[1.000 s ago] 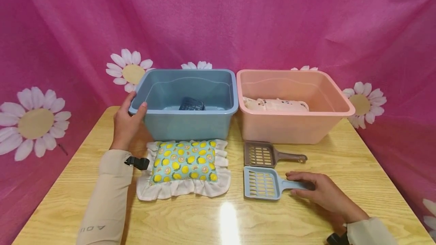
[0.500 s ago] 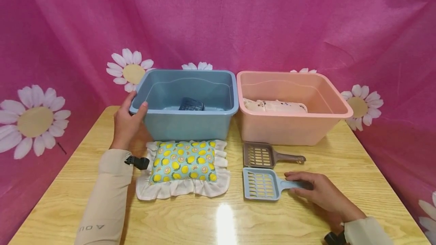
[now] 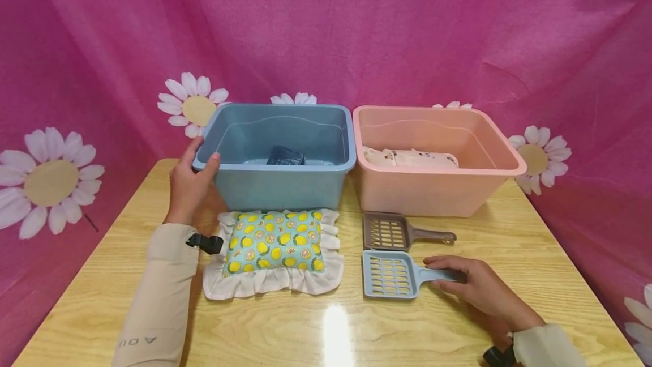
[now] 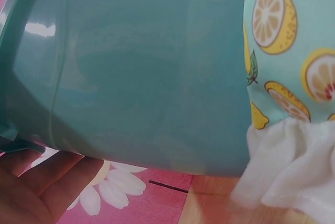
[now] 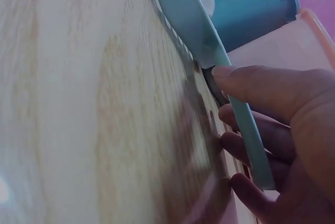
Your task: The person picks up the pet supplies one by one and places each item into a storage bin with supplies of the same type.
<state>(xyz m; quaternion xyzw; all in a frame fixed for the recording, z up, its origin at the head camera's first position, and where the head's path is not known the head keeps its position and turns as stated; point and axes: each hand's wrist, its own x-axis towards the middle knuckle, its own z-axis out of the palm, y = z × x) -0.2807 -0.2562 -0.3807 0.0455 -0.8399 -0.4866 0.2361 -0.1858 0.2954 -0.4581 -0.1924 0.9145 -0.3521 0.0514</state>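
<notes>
My left hand (image 3: 189, 183) holds the left front corner of the blue plastic bin (image 3: 280, 188), thumb on the front rim and fingers along the side. In the left wrist view its fingers (image 4: 57, 179) lie close under the rim. My right hand (image 3: 484, 287) grips the handle of a light blue litter scoop (image 3: 391, 255), whose slotted head lies on the table pointing left. The right wrist view has the thumb on one side of the handle (image 5: 252, 145) and the fingers on the other. Just behind lies a brown litter scoop (image 3: 430, 235).
A lemon-print pillow (image 3: 275, 242) with white ruffles lies before the blue bin. Inside that bin is a dark slotted scoop head (image 3: 286, 156). To its right stands a pink bin (image 3: 417, 194) containing a pale patterned cloth item (image 3: 415, 158). A pink flowered curtain (image 3: 326, 27) hangs behind the table.
Both hands keep their places on the bin and the scoop. The view has shifted slightly; nothing else has visibly moved.
</notes>
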